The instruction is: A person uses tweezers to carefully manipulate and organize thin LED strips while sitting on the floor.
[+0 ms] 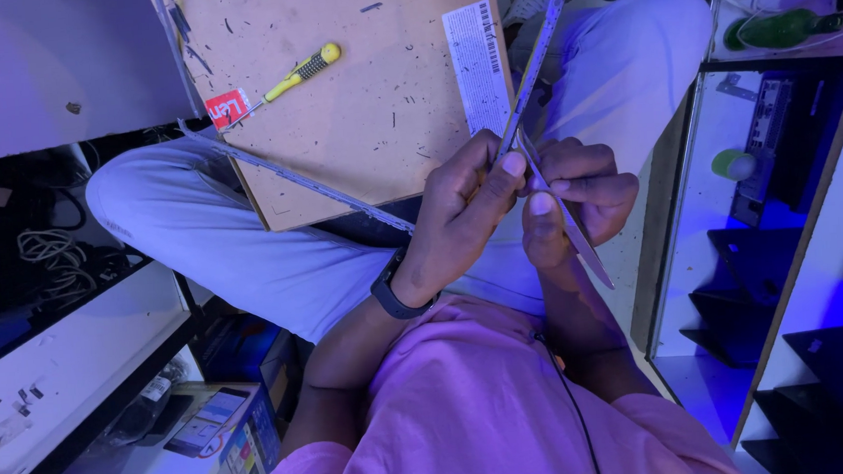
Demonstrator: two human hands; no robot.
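Both hands, left hand (459,211) and right hand (574,205), pinch a thin metal strip (537,58) (fingers clenched on it).

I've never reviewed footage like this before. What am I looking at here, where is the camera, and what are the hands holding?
There is no machine here. A camera worn on the person's head looks down at their lap and two bare hands. The left hand and right hand together pinch a long thin metal strip that runs up and away. A brown board rests across the knees, with a yellow-handled screwdriver lying on it. A dark band sits on the left wrist.
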